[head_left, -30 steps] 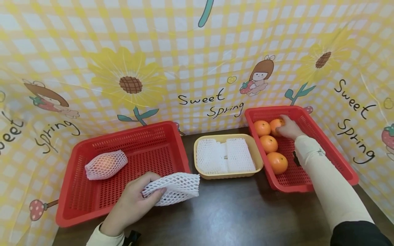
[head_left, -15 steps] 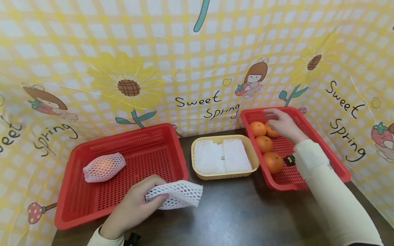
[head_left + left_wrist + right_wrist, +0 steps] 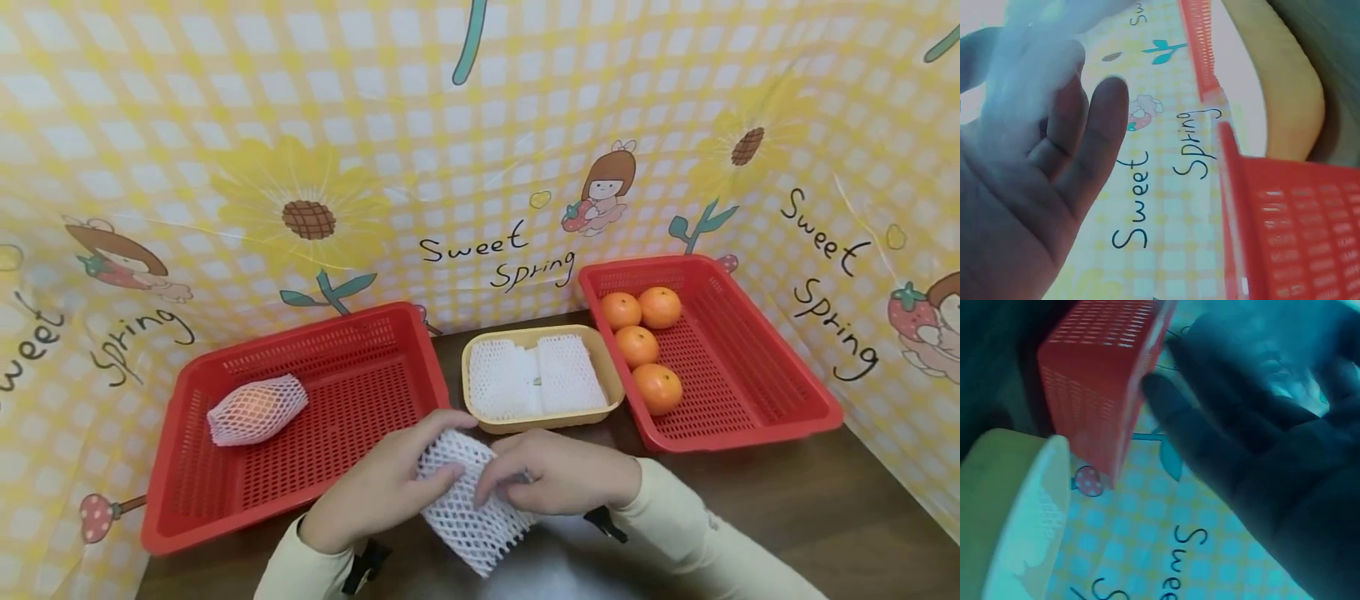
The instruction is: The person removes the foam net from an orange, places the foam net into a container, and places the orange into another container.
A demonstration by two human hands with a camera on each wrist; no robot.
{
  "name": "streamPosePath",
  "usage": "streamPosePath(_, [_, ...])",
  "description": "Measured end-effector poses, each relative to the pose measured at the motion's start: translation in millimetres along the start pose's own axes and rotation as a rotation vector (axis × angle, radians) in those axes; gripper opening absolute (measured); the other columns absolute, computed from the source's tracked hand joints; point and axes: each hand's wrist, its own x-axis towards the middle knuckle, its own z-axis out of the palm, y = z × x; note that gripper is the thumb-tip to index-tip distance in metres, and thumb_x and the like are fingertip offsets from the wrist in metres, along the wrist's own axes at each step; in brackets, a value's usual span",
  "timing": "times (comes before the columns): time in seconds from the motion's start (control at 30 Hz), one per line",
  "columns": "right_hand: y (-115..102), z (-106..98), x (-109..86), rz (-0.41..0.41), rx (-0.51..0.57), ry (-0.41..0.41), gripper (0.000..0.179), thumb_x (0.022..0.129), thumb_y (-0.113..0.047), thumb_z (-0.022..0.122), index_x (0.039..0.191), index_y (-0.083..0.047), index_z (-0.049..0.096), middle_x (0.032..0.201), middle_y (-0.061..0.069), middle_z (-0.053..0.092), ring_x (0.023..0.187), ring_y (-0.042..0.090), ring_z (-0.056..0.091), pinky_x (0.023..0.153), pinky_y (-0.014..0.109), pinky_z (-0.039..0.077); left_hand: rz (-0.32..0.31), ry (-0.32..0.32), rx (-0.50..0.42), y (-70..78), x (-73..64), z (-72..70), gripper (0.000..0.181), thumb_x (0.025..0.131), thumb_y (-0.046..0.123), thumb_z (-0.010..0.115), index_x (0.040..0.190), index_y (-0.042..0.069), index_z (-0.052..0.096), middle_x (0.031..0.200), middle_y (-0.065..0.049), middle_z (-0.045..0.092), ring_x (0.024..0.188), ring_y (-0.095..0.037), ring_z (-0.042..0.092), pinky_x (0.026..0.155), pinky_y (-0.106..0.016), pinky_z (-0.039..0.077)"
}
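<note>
A white foam fruit net is held over the front of the dark table, between both hands. My left hand grips its left side, thumb in front and fingers behind. From the right, my right hand pinches the net's upper right part with curled fingers. Both wrist views show the net only as a pale blur near the fingers. An orange in a foam net lies in the left red basket. Several bare oranges sit along the left side of the right red basket.
Between the baskets stands a yellow tray with two stacks of flat white foam nets. A yellow checked cloth hangs behind and around the dark table.
My right hand has left the oranges in the right basket and come to the foam net. My left hand has shifted right, and the net now slants downward.
</note>
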Motion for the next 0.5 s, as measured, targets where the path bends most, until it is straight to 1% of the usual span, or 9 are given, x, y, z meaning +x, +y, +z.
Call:
streamPosePath(0.07, [6.1, 7.1, 0.4, 0.029, 0.02, 0.119, 0.03, 0.092, 0.005, 0.058, 0.11, -0.014, 0.073, 0.108, -0.006, 0.066, 0.096, 0.004, 0.057, 0.083, 0.023, 0.05, 0.013, 0.1, 0.032, 0.8, 4.9, 1.6, 0.048, 0.099, 0.019, 0.067, 0.142, 0.025, 0.049, 0.111, 0.005, 0.065, 0.085, -0.01, 0.062, 0.071, -0.032, 0.053])
streamPosePath(0.1, [9.2, 8.7, 0.5, 0.048, 0.046, 0.2, 0.031, 0.092, 0.007, 0.057, 0.11, -0.012, 0.073, 0.107, -0.005, 0.067, 0.093, 0.005, 0.057, 0.082, 0.025, 0.051, 0.017, 0.162, 0.034, 0.7, 7.0, 2.5, 0.051, 0.098, 0.017, 0.068, 0.144, 0.024, 0.048, 0.114, 0.003, 0.064, 0.087, -0.011, 0.063, 0.073, -0.032, 0.054])
streamPosePath(0.17, [14.5, 8.1, 0.0, 0.083, 0.106, 0.382, 0.032, 0.091, 0.009, 0.056, 0.111, -0.01, 0.073, 0.108, -0.002, 0.068, 0.091, 0.01, 0.058, 0.08, 0.027, 0.05, 0.006, 0.273, 0.009, 0.2, 11.2, 4.8, 0.058, 0.097, 0.016, 0.07, 0.148, 0.023, 0.043, 0.123, -0.001, 0.061, 0.095, -0.014, 0.062, 0.079, -0.035, 0.054])
streamPosePath(0.23, [18.4, 3.6, 0.8, 0.115, 0.169, 0.555, 0.032, 0.091, 0.008, 0.055, 0.113, -0.008, 0.072, 0.103, 0.002, 0.067, 0.08, 0.015, 0.057, 0.073, 0.029, 0.049, -0.015, 0.349, -0.037, 0.6, 16.1, 8.1, 0.066, 0.097, 0.016, 0.07, 0.153, 0.025, 0.036, 0.131, -0.005, 0.057, 0.103, -0.016, 0.061, 0.086, -0.039, 0.053])
streamPosePath(0.3, [21.3, -2.5, 3.7, 0.165, 0.226, 0.698, 0.032, 0.092, 0.005, 0.055, 0.117, -0.008, 0.071, 0.107, 0.004, 0.066, 0.075, 0.017, 0.053, 0.069, 0.028, 0.048, -0.044, 0.373, -0.089, 1.9, 23.1, 13.1, 0.071, 0.099, 0.019, 0.068, 0.156, 0.031, 0.029, 0.135, -0.008, 0.055, 0.104, -0.018, 0.062, 0.087, -0.041, 0.054])
streamPosePath(0.37, [25.9, -8.6, 7.8, 0.206, 0.249, 0.796, 0.033, 0.092, 0.004, 0.055, 0.119, -0.008, 0.07, 0.11, 0.006, 0.065, 0.074, 0.018, 0.049, 0.068, 0.028, 0.046, -0.076, 0.366, -0.109, 4.3, 33.3, 19.3, 0.069, 0.101, 0.025, 0.065, 0.157, 0.036, 0.026, 0.14, -0.008, 0.051, 0.107, -0.019, 0.062, 0.089, -0.043, 0.053])
streamPosePath(0.4, [29.5, -11.0, 10.3, 0.225, 0.262, 0.83, 0.034, 0.092, 0.003, 0.055, 0.12, -0.009, 0.07, 0.112, 0.006, 0.064, 0.072, 0.018, 0.046, 0.067, 0.027, 0.045, -0.087, 0.362, -0.111, 5.1, 39.3, 22.4, 0.066, 0.102, 0.026, 0.063, 0.157, 0.036, 0.028, 0.141, -0.009, 0.051, 0.105, -0.02, 0.063, 0.087, -0.044, 0.054])
streamPosePath(0.47, [38.9, -14.1, 15.7, 0.255, 0.272, 0.882, 0.035, 0.092, 0.003, 0.054, 0.12, -0.008, 0.07, 0.121, 0.006, 0.063, 0.079, 0.017, 0.046, 0.071, 0.027, 0.044, -0.122, 0.367, -0.092, 4.8, 52.1, 28.2, 0.054, 0.104, 0.026, 0.059, 0.154, 0.034, 0.038, 0.137, -0.007, 0.053, 0.099, -0.02, 0.062, 0.083, -0.043, 0.054])
streamPosePath(0.5, [44.5, -15.1, 18.0, 0.268, 0.273, 0.898, 0.035, 0.092, 0.003, 0.053, 0.12, -0.008, 0.07, 0.122, 0.006, 0.063, 0.073, 0.018, 0.045, 0.067, 0.028, 0.043, -0.143, 0.375, -0.074, 4.0, 58.8, 30.7, 0.049, 0.104, 0.025, 0.058, 0.151, 0.031, 0.045, 0.136, -0.006, 0.054, 0.097, -0.02, 0.062, 0.081, -0.042, 0.053])
